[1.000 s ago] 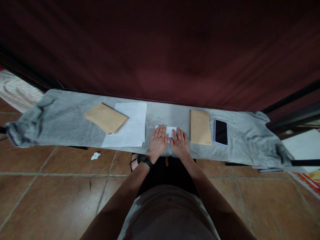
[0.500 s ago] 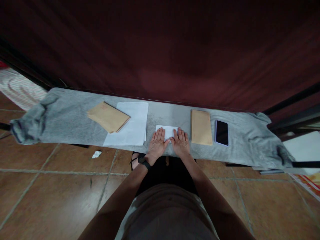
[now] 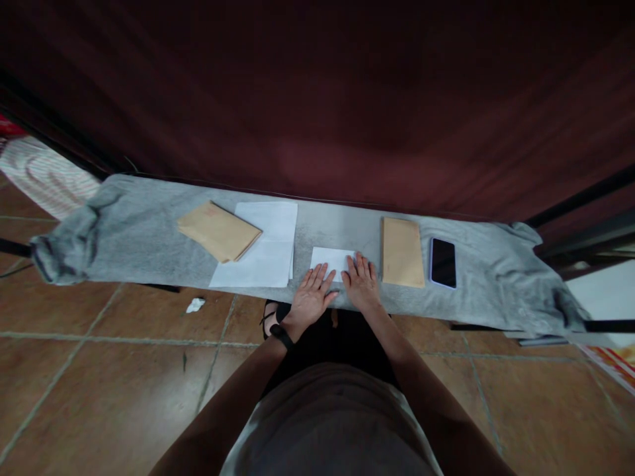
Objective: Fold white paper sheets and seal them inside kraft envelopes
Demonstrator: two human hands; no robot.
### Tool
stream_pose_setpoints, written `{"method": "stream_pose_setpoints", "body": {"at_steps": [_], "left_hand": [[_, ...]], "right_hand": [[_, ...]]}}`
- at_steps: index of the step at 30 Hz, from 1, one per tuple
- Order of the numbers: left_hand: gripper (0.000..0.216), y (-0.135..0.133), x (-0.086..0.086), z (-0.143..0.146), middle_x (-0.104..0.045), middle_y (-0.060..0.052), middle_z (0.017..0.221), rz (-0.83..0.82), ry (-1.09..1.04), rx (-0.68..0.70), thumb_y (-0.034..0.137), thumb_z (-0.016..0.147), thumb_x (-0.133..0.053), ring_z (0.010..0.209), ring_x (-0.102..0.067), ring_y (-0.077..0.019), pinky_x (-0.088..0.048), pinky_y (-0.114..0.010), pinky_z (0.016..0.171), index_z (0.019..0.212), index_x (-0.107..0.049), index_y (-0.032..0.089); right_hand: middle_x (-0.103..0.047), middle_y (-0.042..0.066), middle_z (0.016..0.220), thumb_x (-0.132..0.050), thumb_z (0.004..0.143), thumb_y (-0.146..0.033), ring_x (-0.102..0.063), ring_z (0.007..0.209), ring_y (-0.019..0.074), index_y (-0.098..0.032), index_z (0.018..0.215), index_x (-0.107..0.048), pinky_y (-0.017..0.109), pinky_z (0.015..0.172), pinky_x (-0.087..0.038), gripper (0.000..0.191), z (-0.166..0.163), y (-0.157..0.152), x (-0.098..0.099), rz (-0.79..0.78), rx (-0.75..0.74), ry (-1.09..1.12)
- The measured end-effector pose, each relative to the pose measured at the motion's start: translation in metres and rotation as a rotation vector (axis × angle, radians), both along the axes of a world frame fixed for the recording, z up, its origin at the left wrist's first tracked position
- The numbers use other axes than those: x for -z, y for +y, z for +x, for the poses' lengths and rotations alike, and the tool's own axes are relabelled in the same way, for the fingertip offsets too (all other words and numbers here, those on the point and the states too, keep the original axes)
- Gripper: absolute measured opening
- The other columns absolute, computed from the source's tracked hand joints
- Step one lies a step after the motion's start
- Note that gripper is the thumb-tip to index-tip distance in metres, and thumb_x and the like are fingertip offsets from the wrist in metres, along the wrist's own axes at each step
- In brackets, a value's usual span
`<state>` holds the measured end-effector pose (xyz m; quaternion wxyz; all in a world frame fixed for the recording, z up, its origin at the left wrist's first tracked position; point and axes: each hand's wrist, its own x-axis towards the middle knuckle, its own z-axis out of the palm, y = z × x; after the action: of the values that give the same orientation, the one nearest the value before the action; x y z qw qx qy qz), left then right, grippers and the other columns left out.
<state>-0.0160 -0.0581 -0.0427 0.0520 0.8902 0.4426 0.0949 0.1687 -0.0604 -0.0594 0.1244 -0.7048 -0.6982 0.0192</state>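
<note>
While tan envelopes (image 3: pixel 219 231) lie slanted over white sheets (image 3: pixel 272 254) reaching the near edge of the cloth-covered bench (image 3: pixel 131 231), left hand (image 3: pixel 310 301) rests flat, fingers straight, tips on the near-left part of small white paper (image 3: pixel 330 257). Paper's far edge shows beyond those fingertips. Right hand (image 3: pixel 363 287) flattened too, fingers over paper's right end. Next: second envelope stack (image 3: pixel 403 252), then phone (image 3: pixel 443 262), both nearer bench's near edge.

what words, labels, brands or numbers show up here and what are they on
No text can be read.
Left brown envelopes: faint reddish marks, too blurred.
Right brown envelopes: faint mark, too small.
Red-and-yellow print at the right edge: too blurred.
Small white paper, phone: none visible.
</note>
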Motion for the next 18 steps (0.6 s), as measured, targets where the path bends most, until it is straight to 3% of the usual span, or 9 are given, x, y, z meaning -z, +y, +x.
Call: {"method": "stream_pose_setpoints", "body": {"at_steps": [5, 10, 14, 18], "left_hand": [[0.065, 0.0, -0.004, -0.002, -0.023, -0.012, 0.166, -0.005, 0.008, 0.022, 0.053, 0.101, -0.045, 0.155, -0.019, -0.0274, -0.021, -0.048, 0.126, 0.156, -0.035, 0.022], [0.068, -0.001, -0.003, -0.003, -0.022, -0.011, 0.167, -0.007, -0.006, 0.031, 0.055, 0.099, -0.047, 0.155, -0.015, -0.0274, -0.019, -0.047, 0.127, 0.157, -0.033, 0.022], [0.064, -0.001, -0.004, 0.001, -0.025, -0.012, 0.166, -0.021, -0.004, -0.002, 0.051, 0.101, -0.045, 0.155, -0.019, -0.0271, -0.02, -0.048, 0.126, 0.157, -0.033, 0.021], [0.061, -0.001, -0.005, 0.017, -0.03, -0.01, 0.164, -0.054, -0.019, 0.077, 0.051, 0.103, -0.038, 0.154, -0.023, -0.0231, -0.021, -0.043, 0.127, 0.155, -0.037, 0.019]], "right_hand": [[-0.037, 0.013, 0.161, -0.031, 0.107, -0.032, -0.035, 0.149, 0.025, -0.014, 0.155, -0.038, 0.049, 0.123, -0.022, 0.052, -0.007, -0.034, -0.001, 0.02, -0.186, 0.026], [-0.036, 0.013, 0.161, -0.039, 0.105, -0.036, -0.035, 0.148, 0.0267, -0.013, 0.157, -0.033, 0.049, 0.123, -0.023, 0.057, 0.002, -0.063, 0.0, 0.047, -0.184, 0.012], [-0.038, 0.014, 0.16, -0.04, 0.105, -0.036, -0.035, 0.148, 0.0262, -0.013, 0.157, -0.033, 0.049, 0.123, -0.025, 0.057, 0.006, -0.066, 0.0, 0.06, -0.174, 0.012], [-0.036, 0.014, 0.161, -0.039, 0.105, -0.033, -0.029, 0.151, 0.0282, -0.014, 0.155, -0.036, 0.053, 0.123, -0.023, 0.054, 0.003, -0.065, 0.004, 0.083, -0.146, 0.01]]}}
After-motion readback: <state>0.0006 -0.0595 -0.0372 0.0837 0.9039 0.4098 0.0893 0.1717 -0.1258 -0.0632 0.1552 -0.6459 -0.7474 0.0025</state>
